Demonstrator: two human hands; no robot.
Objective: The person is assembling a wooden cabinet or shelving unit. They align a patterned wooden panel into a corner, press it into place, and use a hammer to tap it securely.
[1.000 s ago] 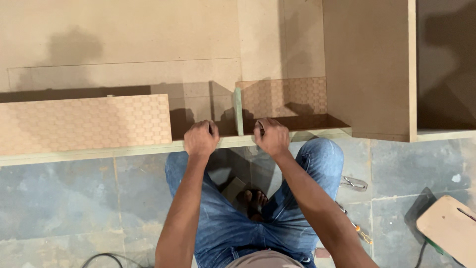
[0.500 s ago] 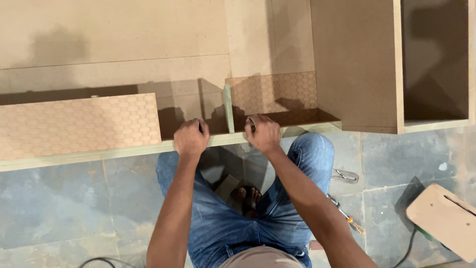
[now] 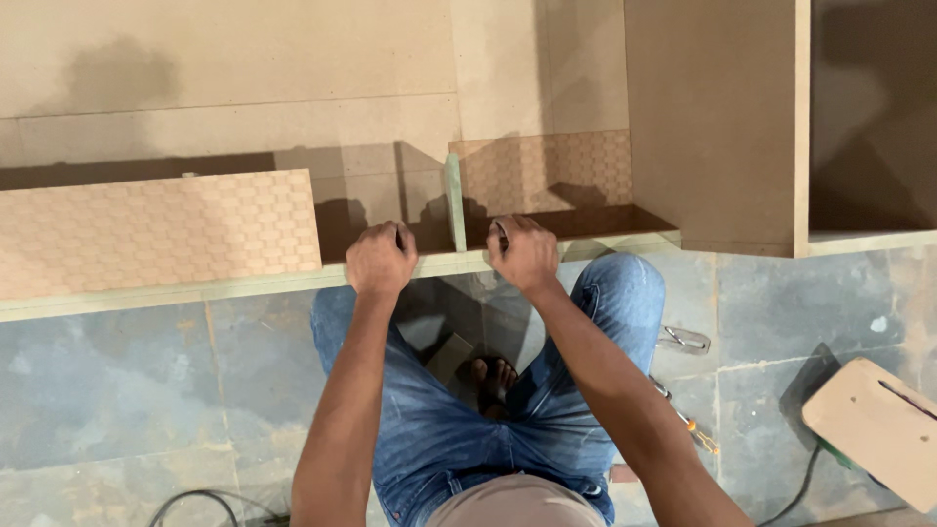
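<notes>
While crouched over the stone floor point(image 3: 117, 410), gripping the front edge board point(image 3: 244, 285) of a long cabinet carcass, one fist either side of the thin upright divider point(image 3: 455, 200)

Risks, judged from the layout:
- Divider standing on its narrow edge, free at the top as far as visible; could tip sideways if the edge board gets jolted or pulled unevenly
- Knuckles close to the divider foot on both sides; a pinch likely if that panel shifts
- Edge board could flex between the fists under a hard pull
- Loose hand tools on the floor by the right knee (pliers point(image 3: 683, 340) and a screwdriver point(image 3: 683, 415), by the look) and a cable point(image 3: 195, 503) near the feet; slip or trip hazard on standing up

Hands:
- Left hand point(image 3: 381, 259): curled tight into a fist over the edge board, just left of the divider; fingers wrapped under, nothing else held that shows
- Right hand point(image 3: 522, 252): likewise closed on the same board, just right of the divider; cannot tell whether a small item sits inside the fist

Woven-pattern panel point(image 3: 156, 229) leaning further left, well apart from both hands
</notes>
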